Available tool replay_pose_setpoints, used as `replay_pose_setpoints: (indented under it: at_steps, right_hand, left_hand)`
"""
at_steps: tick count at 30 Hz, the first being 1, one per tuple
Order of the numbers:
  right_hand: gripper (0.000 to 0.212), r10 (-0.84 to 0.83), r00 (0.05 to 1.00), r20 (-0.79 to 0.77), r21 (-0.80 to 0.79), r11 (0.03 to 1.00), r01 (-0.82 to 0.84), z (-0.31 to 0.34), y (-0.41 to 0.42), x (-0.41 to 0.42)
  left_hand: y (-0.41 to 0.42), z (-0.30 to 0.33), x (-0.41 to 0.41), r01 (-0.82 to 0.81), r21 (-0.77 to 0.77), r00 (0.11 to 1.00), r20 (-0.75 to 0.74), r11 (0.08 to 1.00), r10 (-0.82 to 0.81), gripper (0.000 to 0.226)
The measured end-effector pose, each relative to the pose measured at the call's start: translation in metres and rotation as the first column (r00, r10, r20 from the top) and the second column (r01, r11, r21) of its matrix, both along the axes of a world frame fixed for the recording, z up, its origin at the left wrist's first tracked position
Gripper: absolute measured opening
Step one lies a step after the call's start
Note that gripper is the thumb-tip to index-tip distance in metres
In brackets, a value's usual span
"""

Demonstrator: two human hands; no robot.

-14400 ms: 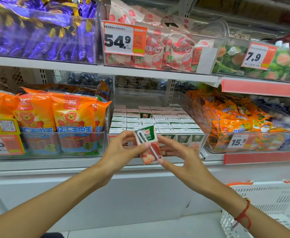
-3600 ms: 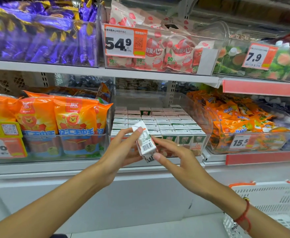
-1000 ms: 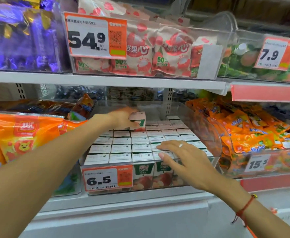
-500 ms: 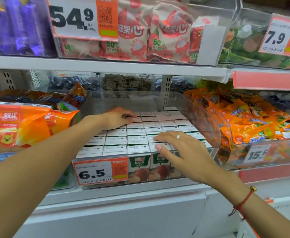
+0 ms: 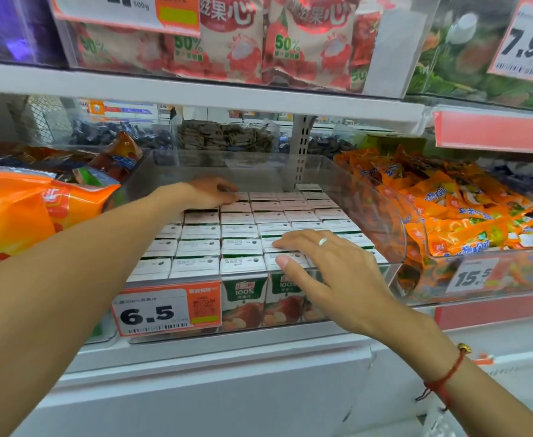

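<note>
My left hand (image 5: 208, 192) is reaching into the back-left corner of the clear bin (image 5: 381, 197). Its fingers are lying over the tops of the rear cartons, pressing down rather than pinching as far as I can judge. My right hand (image 5: 331, 269) is resting flat on the front rows with its fingers straight and a little spread, holding nothing and steadying the block of juice cartons (image 5: 240, 230).

A second ago the left hand was carrying one carton in the air above the back rows. Before that, both hands were turning it over in front of the shelf. Now nothing is sticking up, and the returned carton (image 5: 239, 197) is sitting in the rear row under my left fingertips, level with its neighbours (I am taking it to be that one, since the tops all look alike from here). The camera is also leaning in closer, so the 6.5 price tag (image 5: 164, 310) is filling more of the view.

I am reading this as the put-back being all but finished. The carton is standing in its slot and the rows are looking even. What is remaining, I am guessing, is a last nudge to square it. Then both hands should be coming out without dragging a front carton over the bin's lip.
</note>
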State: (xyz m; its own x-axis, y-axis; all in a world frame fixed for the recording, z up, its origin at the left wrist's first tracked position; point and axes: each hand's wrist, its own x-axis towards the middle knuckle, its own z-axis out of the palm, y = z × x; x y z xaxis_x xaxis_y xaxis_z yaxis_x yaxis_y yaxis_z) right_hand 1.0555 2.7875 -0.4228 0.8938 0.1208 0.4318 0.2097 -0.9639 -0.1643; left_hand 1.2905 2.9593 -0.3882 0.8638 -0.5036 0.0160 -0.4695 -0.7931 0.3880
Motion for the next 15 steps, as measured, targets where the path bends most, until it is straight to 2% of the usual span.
replay_pose_setpoints:
  at_steps: [4,7,12,15]
  right_hand:
    - [0.055,0.002,1.000,0.006,-0.004,1.000,-0.002,0.000,-0.001,0.001]
    - [0.055,0.005,1.000,-0.006,-0.001,1.000,-0.005,0.000,0.000,0.001]
    - [0.055,0.011,1.000,-0.019,-0.002,1.000,-0.011,0.002,0.001,0.001]
    - [0.055,0.008,1.000,-0.019,-0.010,1.000,-0.008,0.003,0.002,0.000]
  left_hand:
    - [0.004,0.002,0.004,0.069,0.045,0.988,0.135,0.997,-0.074,0.041]
    - [0.008,0.000,-0.002,0.046,0.065,0.969,0.240,0.997,-0.061,0.040]
    - [0.010,0.009,-0.025,-0.015,-0.172,0.877,0.471,0.985,0.096,0.035]
    - [0.009,0.020,-0.042,-0.084,-0.262,0.804,0.552,0.961,0.221,0.038]
